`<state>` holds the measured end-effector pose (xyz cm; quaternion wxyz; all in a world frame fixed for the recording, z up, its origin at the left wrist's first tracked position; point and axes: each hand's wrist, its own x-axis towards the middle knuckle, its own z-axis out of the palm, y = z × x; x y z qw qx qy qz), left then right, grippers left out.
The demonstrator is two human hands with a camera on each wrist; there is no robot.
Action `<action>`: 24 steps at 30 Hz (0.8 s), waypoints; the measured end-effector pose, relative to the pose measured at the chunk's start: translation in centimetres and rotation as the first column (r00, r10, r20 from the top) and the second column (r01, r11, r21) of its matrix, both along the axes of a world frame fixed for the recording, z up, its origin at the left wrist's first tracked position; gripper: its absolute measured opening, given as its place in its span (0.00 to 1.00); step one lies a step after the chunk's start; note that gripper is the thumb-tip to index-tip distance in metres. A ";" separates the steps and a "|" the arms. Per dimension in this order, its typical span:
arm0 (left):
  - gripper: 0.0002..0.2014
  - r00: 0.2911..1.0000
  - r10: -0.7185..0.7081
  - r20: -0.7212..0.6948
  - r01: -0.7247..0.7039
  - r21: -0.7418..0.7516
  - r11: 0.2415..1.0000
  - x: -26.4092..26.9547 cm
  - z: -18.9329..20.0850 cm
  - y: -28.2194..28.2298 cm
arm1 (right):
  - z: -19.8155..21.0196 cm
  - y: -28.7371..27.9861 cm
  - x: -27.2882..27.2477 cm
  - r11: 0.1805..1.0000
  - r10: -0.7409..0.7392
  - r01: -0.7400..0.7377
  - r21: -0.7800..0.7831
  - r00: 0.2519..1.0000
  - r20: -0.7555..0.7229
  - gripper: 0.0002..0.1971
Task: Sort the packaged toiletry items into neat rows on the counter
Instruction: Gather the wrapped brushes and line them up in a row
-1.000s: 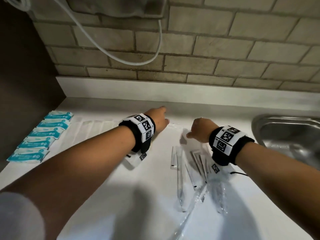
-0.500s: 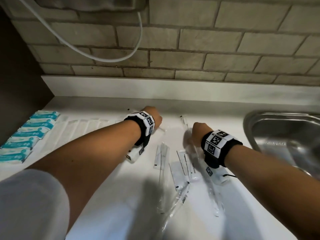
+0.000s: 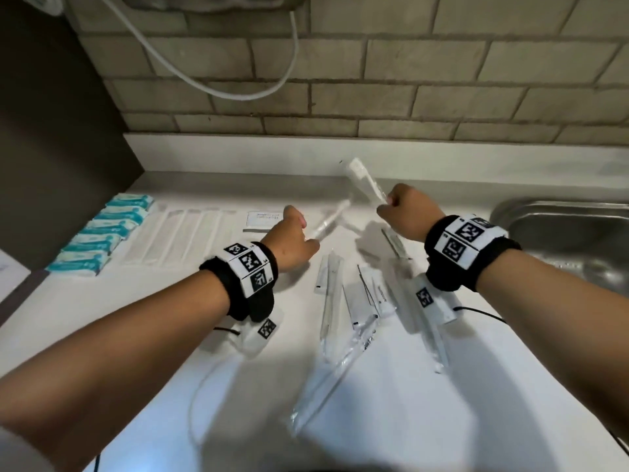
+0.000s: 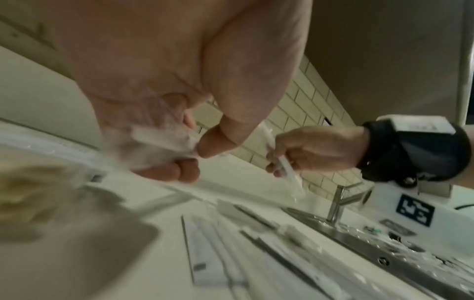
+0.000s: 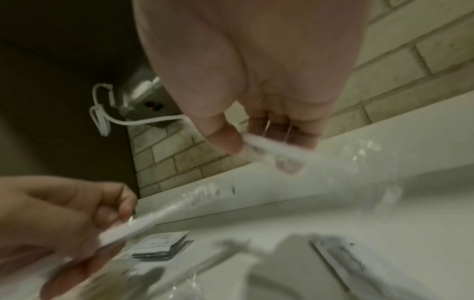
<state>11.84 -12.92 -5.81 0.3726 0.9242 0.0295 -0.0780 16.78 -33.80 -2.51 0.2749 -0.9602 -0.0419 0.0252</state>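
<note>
Both hands point(image 3: 292, 240) point(image 3: 408, 212) now lift toothbrushes point(image 3: 366, 182)

Your bare counter point(image 3: 425, 403) lies near you and behind the hands; loose packets point(image 3: 360, 301) clutter the middle, teal packs point(image 3: 102, 233) line the left, the sink point(image 3: 578, 233) bounds the right.

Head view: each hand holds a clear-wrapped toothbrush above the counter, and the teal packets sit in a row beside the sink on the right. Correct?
Not quite. The teal packets are lined up at the counter's far left, away from the sink, as the head view shows. The left hand and right hand do each hold a wrapped toothbrush.
</note>
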 end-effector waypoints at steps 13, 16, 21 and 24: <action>0.07 0.923 -0.274 -0.270 0.340 0.240 0.909 -6.1 -2.3 -2.2 | -0.9 0.2 -11.8 0.795 0.522 -0.599 -0.096 0.756 -0.394 0.09; 0.13 0.925 -0.240 -0.295 0.329 0.303 0.894 -6.0 -2.7 -2.1 | -2.4 0.6 -12.7 0.801 0.516 -0.593 -0.079 0.751 -0.412 0.07; 0.07 0.978 -0.158 -0.134 0.177 0.144 0.974 -7.6 -1.6 -0.1 | -3.7 1.2 -13.8 0.806 0.521 -0.588 -0.065 0.757 -0.394 0.09; 0.07 0.997 -0.066 -0.036 0.068 0.053 0.996 -7.8 -0.3 1.4 | -4.9 1.8 -14.2 0.808 0.495 -0.574 -0.134 0.785 -0.373 0.13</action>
